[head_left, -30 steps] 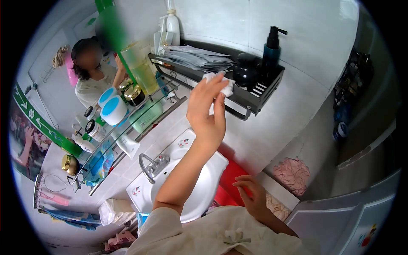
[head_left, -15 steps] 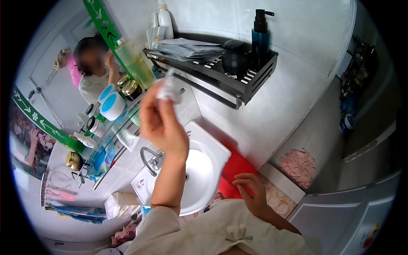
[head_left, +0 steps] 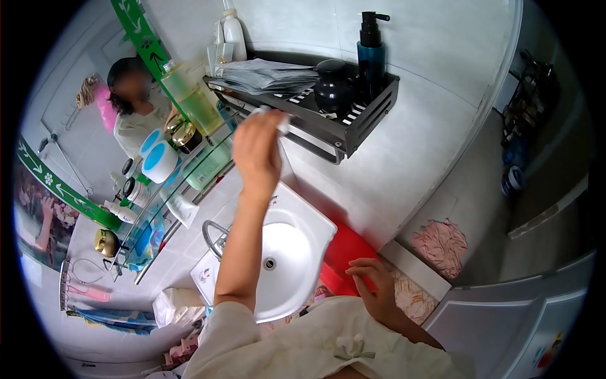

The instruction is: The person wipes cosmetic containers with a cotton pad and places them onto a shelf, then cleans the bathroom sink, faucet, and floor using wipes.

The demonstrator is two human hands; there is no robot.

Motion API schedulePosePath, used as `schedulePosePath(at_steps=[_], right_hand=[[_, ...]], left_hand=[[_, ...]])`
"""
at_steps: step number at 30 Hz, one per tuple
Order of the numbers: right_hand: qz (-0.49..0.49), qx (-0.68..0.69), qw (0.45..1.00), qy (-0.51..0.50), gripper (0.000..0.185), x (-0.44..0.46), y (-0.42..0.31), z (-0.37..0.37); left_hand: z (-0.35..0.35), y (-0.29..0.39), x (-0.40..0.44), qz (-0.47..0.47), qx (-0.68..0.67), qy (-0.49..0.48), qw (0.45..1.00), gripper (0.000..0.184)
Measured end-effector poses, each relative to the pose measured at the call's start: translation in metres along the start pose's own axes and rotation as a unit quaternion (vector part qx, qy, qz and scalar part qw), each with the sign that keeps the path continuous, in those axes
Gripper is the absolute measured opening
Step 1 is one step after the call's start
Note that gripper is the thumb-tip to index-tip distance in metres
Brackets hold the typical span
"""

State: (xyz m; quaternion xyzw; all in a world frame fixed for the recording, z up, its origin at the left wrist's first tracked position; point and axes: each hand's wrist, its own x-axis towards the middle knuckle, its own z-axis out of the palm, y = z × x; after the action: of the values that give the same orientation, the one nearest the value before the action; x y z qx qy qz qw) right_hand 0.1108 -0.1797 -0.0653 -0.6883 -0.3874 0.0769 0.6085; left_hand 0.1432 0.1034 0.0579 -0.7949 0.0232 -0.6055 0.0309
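Observation:
My left hand [head_left: 257,150] is raised in front of the black wall shelf [head_left: 372,129], with its fingers closed on a crumpled white tissue [head_left: 284,124]. Most of the tissue is hidden behind the fingers. Below that arm is the white washbasin [head_left: 309,252] with a curved metal tap [head_left: 211,237]. My right hand [head_left: 374,285] hangs low beside the red object [head_left: 344,249], fingers loosely bent and apart, holding nothing. On the shelf lie a stack of grey packets [head_left: 265,77], a round black jar [head_left: 333,88] and a dark pump bottle [head_left: 371,60].
A glass shelf [head_left: 142,237] on the left carries a yellowish bottle [head_left: 192,98], a blue-lidded tub [head_left: 159,161] and a white tube [head_left: 182,207]. Behind it is a green-edged mirror [head_left: 136,28]. A pink cloth bundle [head_left: 440,247] lies at right, near the white door [head_left: 499,328].
My left hand has turned, now showing its back, and has shifted slightly right with the tissue. My right hand is nearly still. The view has shifted slightly.

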Motion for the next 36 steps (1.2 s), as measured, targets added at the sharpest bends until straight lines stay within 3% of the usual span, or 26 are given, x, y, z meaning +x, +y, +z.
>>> schedulePosePath(at_steps=[3,4,6,8,9,11,14,16,18,20,22,25,26,28,32,34,36], right_hand=[[-0.017,-0.010,1.000,0.007,0.014,0.003,0.002,-0.005],[-0.026,-0.018,0.999,0.007,0.014,0.004,0.003,-0.007],[-0.039,-0.015,0.999,0.009,0.014,0.008,0.007,-0.009],[-0.051,-0.013,0.999,0.010,0.015,0.015,0.005,-0.013],[-0.023,0.062,0.997,0.025,0.016,0.022,-0.002,-0.014],[0.005,0.134,0.990,0.042,0.018,0.038,-0.019,-0.017],[-0.149,0.054,0.978,0.139,0.021,0.056,-0.034,-0.018],[-0.262,-0.027,0.961,0.081,0.025,0.059,-0.036,-0.019],[-0.296,-0.041,0.951,0.078,0.028,0.069,-0.036,-0.024],[-0.282,-0.010,0.958,0.045,0.026,0.078,-0.032,-0.027],[-0.315,-0.074,0.940,0.110,0.025,0.100,-0.038,-0.035],[-0.355,-0.084,0.900,0.239,0.025,0.145,-0.048,-0.040],[-0.363,-0.092,0.892,0.252,0.026,0.157,-0.055,-0.039],[-0.398,-0.118,0.889,0.193,0.026,0.177,-0.050,-0.034],[-0.479,-0.239,0.801,0.266,0.025,0.209,-0.032,-0.044],[-0.428,-0.228,0.828,0.281,0.025,0.213,-0.024,-0.048],[-0.359,-0.210,0.862,0.290,0.024,0.209,-0.025,-0.041]], left_hand=[[-0.009,0.000,-0.005,-0.131,-0.002,0.058,0.990,0.020],[-0.013,0.008,-0.007,-0.129,-0.003,0.059,0.990,0.020],[-0.022,0.034,-0.008,-0.213,-0.093,0.077,0.970,0.018],[-0.029,0.065,-0.013,-0.215,-0.189,0.085,0.954,0.018],[-0.030,0.084,-0.022,-0.231,-0.260,0.075,0.935,0.018],[-0.033,0.121,-0.034,-0.260,-0.396,0.038,0.880,0.018],[-0.041,0.160,-0.054,-0.354,-0.524,-0.029,0.774,0.020],[-0.047,0.170,-0.066,-0.450,-0.588,-0.010,0.672,0.019],[-0.055,0.167,-0.077,-0.477,-0.626,-0.018,0.617,0.026],[-0.063,0.168,-0.077,-0.488,-0.617,-0.035,0.616,0.029],[-0.078,0.172,-0.072,-0.494,-0.598,-0.099,0.623,0.037],[-0.093,0.174,-0.101,-0.493,-0.502,-0.201,0.681,0.026],[-0.098,0.176,-0.111,-0.510,-0.487,-0.187,0.684,0.026],[-0.114,0.179,-0.132,-0.544,-0.421,-0.273,0.673,0.018],[-0.147,0.197,-0.183,-0.658,-0.321,-0.182,0.657,0.014],[-0.166,0.204,-0.213,-0.704,-0.284,-0.143,0.635,0.014],[-0.182,0.213,-0.237,-0.713,-0.240,-0.092,0.652,0.013]])
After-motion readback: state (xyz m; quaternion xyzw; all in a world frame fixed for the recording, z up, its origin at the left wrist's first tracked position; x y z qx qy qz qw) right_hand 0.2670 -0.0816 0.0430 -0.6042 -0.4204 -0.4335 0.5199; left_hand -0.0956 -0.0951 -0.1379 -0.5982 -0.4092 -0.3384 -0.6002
